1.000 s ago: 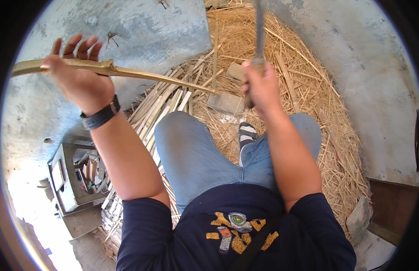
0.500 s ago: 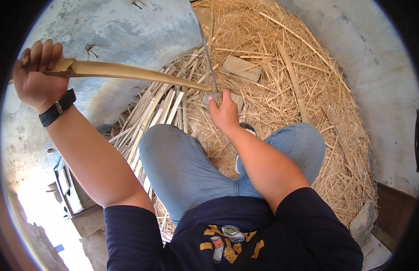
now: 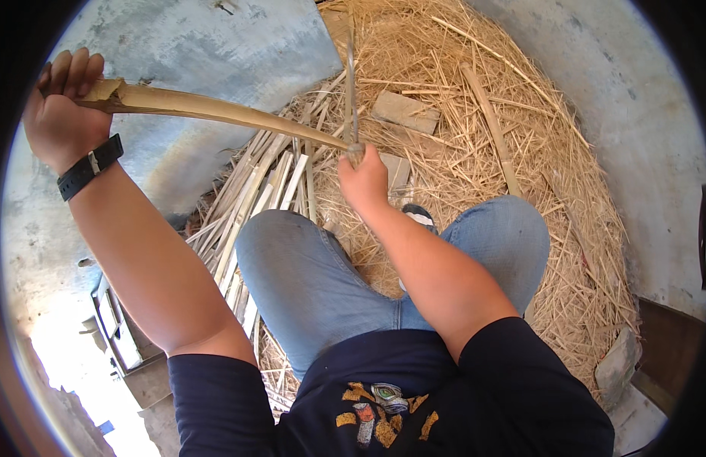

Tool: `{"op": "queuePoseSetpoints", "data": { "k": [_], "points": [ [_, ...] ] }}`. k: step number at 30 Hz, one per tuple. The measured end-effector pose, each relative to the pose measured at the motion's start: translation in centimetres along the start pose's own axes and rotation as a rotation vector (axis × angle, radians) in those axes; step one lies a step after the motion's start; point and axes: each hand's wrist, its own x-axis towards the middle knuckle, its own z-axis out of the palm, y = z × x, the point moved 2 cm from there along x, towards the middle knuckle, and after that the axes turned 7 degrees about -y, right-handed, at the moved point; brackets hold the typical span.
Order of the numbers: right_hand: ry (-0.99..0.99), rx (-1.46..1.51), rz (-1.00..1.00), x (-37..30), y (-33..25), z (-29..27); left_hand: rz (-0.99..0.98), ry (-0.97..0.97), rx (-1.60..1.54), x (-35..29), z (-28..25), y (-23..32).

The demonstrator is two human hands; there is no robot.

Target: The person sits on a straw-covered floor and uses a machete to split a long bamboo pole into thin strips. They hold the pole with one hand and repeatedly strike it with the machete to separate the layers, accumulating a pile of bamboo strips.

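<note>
Gripping one end of a long bamboo strip [image 3: 216, 111] with the left hand [image 3: 60, 114], up at about ten o'clock in the view — fingers curling tight around the thick, split end. Wearing a black watch [image 3: 89, 166] on that wrist.

Stretching from ten o'clock toward the middle, the strip thinning out and meeting the right hand [image 3: 364, 183] close to twelve o'clock of the knees. Closing in a fist around a knife handle, fingers together, with the thin blade [image 3: 351, 91] pointing straight up toward twelve o'clock and touching the strip's tip.

Sitting with blue-jeaned knees [image 3: 307, 266] bent, filling the middle of the view. Peeking out between the legs, one shoe [image 3: 420, 217] with stripes.

Lying under the strip, at about eleven o'clock of the left knee, a stack of pale split bamboo slats [image 3: 254, 198]. Spreading all around from twelve to four o'clock, a big heap of dry straw-like shavings [image 3: 536, 152]. Resting in that heap, a flat wooden block [image 3: 405, 111] just past the right hand and a longer stick [image 3: 490, 126] at one o'clock — both well apart from the blade.

Showing at the edges, a grey concrete floor [image 3: 239, 53].
</note>
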Motion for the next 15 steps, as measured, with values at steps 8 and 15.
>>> {"op": "queuePoseSetpoints", "data": {
  "k": [8, 15],
  "points": [
    [-0.183, -0.49, 0.355, 0.1, 11.7, 1.6, -0.02, 0.078, 0.012, 0.8, -2.4, -0.7],
    [0.002, -0.074, 0.055, 0.3, 1.7, 1.9, -0.002, 0.049, 0.058, 0.7, -4.3, -0.9]
  ]
}}
